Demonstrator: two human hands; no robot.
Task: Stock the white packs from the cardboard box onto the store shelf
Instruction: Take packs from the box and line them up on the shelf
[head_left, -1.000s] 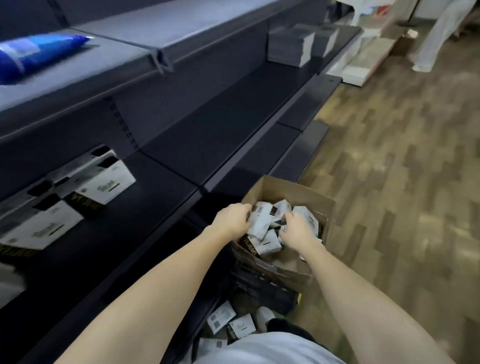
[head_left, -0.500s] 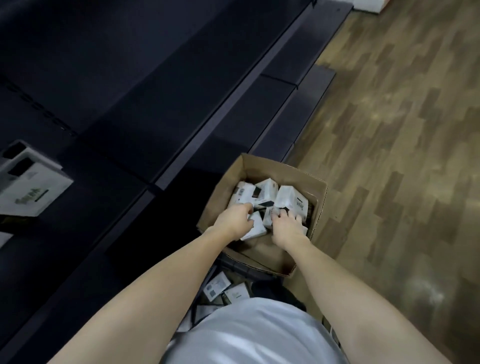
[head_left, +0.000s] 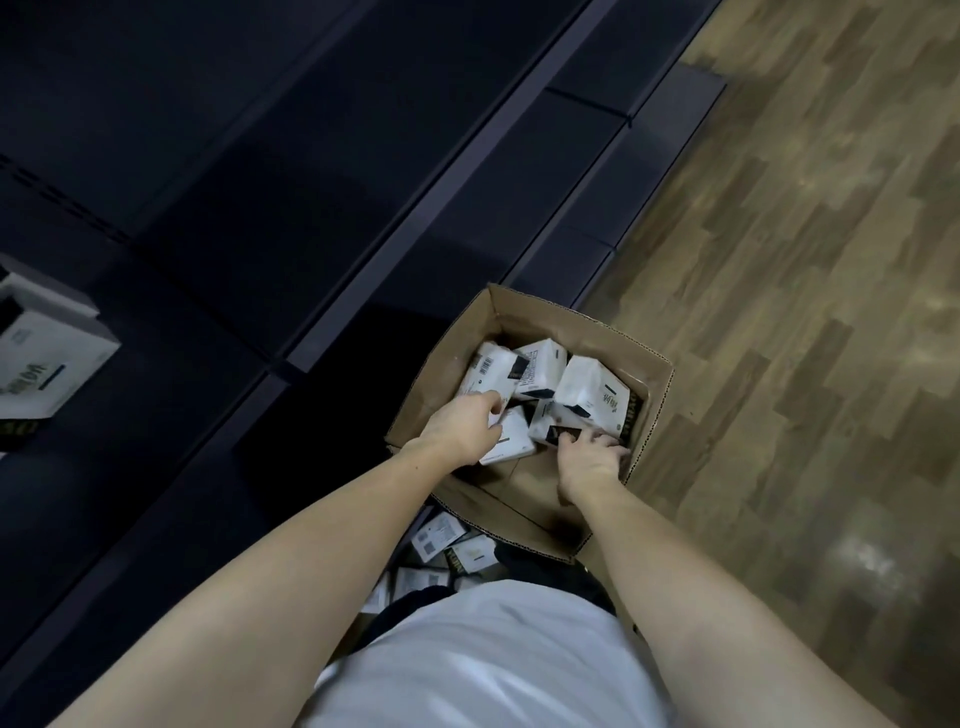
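Observation:
An open cardboard box (head_left: 652, 400) stands on the floor beside the dark store shelf (head_left: 249, 218). Several white packs (head_left: 540, 371) with black labels lie jumbled inside it. My left hand (head_left: 465, 426) reaches into the box's left side, its fingers curled over a white pack (head_left: 511, 436). At the box's right side my right hand (head_left: 589, 457) has its fingers curled round the near edge of another white pack (head_left: 589, 395). More white packs (head_left: 41, 358) stand on the shelf at the far left.
The wooden floor (head_left: 805, 260) runs along the right of the box. A few white packs (head_left: 441, 535) lie low down under the box's near corner. A lower shelf ledge (head_left: 623, 171) juts out beyond the box.
The view has tilted further down onto the box. My right hand has slid to the box's right side, onto a different pack. My left hand stays on the left packs.

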